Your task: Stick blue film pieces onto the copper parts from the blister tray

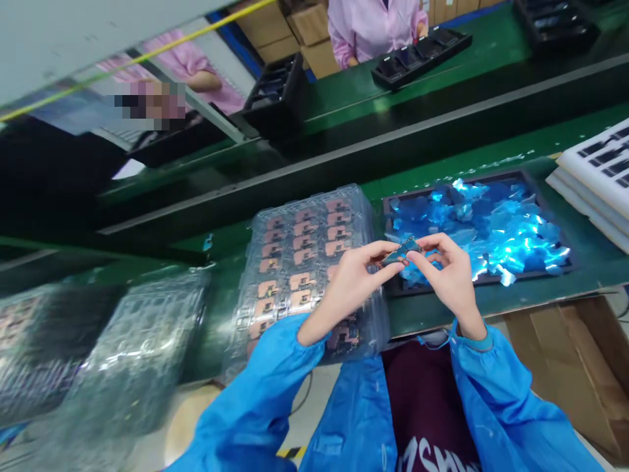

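Observation:
A small dark circuit board [403, 250] is held up between my two hands, tilted, in front of my chest. My left hand [361, 278] pinches its left end between thumb and fingers. At the other end, the thumb and fingers of my right hand [449, 272] are closed on the board. Beneath and left of my left hand lies a stack of clear plastic trays [289, 226] with rows of copper-coloured boards. Behind my right hand is a dark shallow tray [533, 180] heaped with shiny blue film pieces [515, 242].
More clear trays [142, 341] stand at the left, blurred. White sheets with black labels [599, 164] are stacked at the right. A metal rail [344, 160] crosses behind. Beyond it are black trays [420, 59] and co-workers in pink [368, 29]. A cardboard box [555, 367] sits below right.

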`<state>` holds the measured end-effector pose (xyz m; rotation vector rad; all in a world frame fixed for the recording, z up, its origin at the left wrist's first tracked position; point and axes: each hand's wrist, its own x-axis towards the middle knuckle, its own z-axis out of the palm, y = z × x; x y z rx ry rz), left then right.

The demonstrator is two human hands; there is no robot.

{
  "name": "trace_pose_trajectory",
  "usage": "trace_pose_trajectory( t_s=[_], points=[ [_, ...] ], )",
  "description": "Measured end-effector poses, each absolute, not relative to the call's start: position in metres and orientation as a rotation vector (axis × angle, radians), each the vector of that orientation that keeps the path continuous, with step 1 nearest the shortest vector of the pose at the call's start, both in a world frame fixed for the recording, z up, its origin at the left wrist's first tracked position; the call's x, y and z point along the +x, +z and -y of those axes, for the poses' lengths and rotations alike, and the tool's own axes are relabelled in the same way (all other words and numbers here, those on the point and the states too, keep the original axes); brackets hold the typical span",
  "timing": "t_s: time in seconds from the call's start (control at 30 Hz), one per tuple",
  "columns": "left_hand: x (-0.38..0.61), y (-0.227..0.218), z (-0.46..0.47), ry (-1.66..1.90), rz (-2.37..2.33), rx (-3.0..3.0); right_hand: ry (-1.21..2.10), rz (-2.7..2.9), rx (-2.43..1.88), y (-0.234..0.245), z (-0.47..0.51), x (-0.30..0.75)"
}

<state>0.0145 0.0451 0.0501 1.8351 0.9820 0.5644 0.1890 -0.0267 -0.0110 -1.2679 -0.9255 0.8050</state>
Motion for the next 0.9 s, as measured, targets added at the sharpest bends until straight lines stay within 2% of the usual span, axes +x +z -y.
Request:
trace_pose_trajectory(
  t_s=[0.2,0.27,0.5,0.73,0.9],
  points=[
    [-0.004,0.038,-0.019,0.649,-1.072,1.644,0.822,0.996,-1.235,-0.013,0.037,0.176],
    [-0.005,0.035,-0.017,0.682,-1.091,1.545,0.713,1.113,-1.255,-0.012,0.037,0.173],
    [-0.004,0.028,-0.015,0.777,-1.094,1.394,0.029,1.362,-1.396,-0.007,0.036,0.162],
    [-0.003,0.014,-0.020,0.763,-0.908,1.023,-0.199,1.436,-1.277,-0.013,0.033,0.164],
    [-0.006,0.007,-0.026,0.743,-0.892,0.805,-0.227,1.565,-1.188,-0.013,0.037,0.167]
  ],
)
